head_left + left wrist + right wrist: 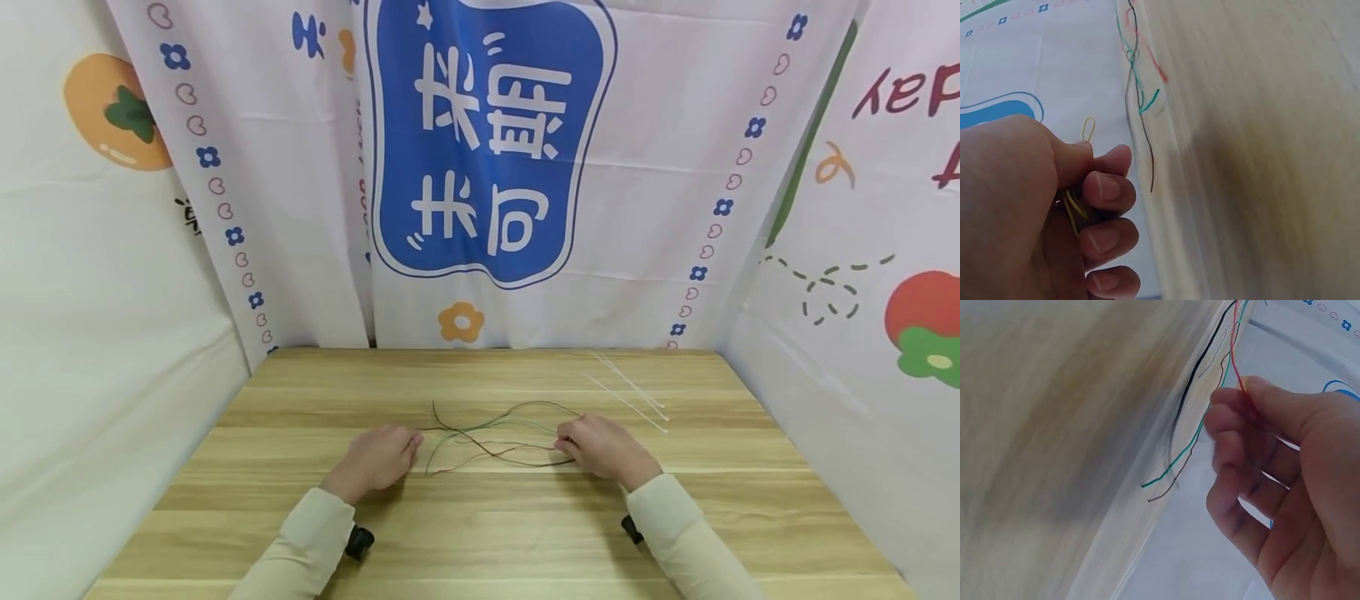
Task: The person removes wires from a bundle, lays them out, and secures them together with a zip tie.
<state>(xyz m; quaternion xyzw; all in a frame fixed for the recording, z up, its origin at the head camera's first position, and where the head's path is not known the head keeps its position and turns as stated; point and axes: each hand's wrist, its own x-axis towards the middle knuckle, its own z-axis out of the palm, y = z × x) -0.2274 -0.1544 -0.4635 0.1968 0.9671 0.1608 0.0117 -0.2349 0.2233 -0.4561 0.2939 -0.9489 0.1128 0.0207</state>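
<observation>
Working over a pale wood-grain table (480,542), my left hand (377,458) and right hand (602,446) flank thin green and black wires (468,429) midway between its side edges; left fingers curl round thin yellow wire (1089,118), right fingertips pinch thin red wire (1234,359).

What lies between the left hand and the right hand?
In the head view, thin green, red and dark wires spread over the table between the left hand and the right hand.

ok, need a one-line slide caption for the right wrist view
Right hand pinching a red wire beside a green wire, brown wire and black wire at the wood-grain tabletop.
</observation>
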